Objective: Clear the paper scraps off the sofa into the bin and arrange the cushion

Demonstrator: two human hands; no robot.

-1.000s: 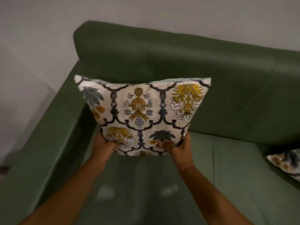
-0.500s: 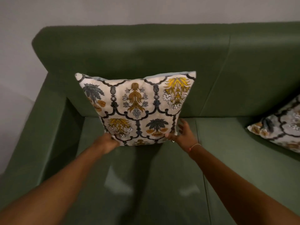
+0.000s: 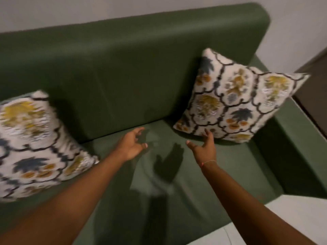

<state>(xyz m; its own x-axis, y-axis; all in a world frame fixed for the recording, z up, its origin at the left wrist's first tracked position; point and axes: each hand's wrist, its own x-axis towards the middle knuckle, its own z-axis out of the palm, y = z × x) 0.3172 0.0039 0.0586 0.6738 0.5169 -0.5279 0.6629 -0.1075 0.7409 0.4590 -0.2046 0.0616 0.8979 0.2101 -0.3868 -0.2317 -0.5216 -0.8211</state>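
Note:
Two patterned cushions, white with yellow and blue flowers, lie on the green sofa (image 3: 123, 71). One cushion (image 3: 235, 101) leans tilted in the right corner against the backrest and armrest. The other cushion (image 3: 33, 144) rests at the left, blurred. My left hand (image 3: 131, 145) hovers open over the middle of the seat, holding nothing. My right hand (image 3: 205, 147) is open too, fingertips just below the right cushion's lower edge; I cannot tell whether they touch it. No paper scraps or bin are in view.
The sofa's right armrest (image 3: 300, 138) runs down the right side. Beyond it stands a dark piece of furniture (image 3: 313, 82). Pale floor (image 3: 286, 214) shows at the lower right. A plain wall rises behind the backrest.
Both hands have let go of the left cushion, which now sits at the left. The view has swung right, and both hands have moved toward the right cushion.

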